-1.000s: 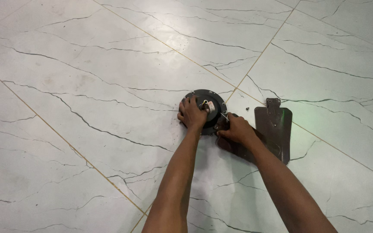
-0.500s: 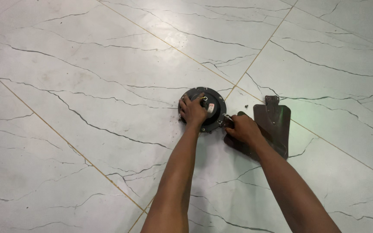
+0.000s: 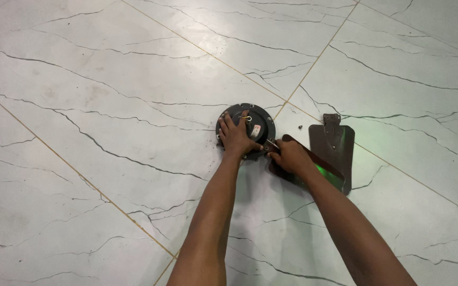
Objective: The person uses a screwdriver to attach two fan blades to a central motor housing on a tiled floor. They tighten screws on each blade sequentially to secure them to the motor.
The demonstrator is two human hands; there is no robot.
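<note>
Since the earlier frames the right hand [image 3: 287, 157] has shifted up and left, closer to the rim of the round dark motor housing [image 3: 246, 130], and the dark blade under it now shows tipped up on its near edge where before it lay flatter. That housing sits on the white marble-pattern floor [image 3: 107, 106], directly ahead of both arms, near a gold grout line. The left hand [image 3: 236, 136] lies spread on top of it, fingers pressing down across the face, so it is the nearer hand and covers much of the disc. The right hand is closed around a small metal piece at the housing's lower right rim; what exactly it pinches is too small to tell. A disc has no long axis of its own; the brown fan blade [image 3: 333, 149] does, running away from the person, its metal bracket end pointing to the far side. It lies just right of the right hand, with a small loose screw [image 3: 300, 127] between it and the housing.
</note>
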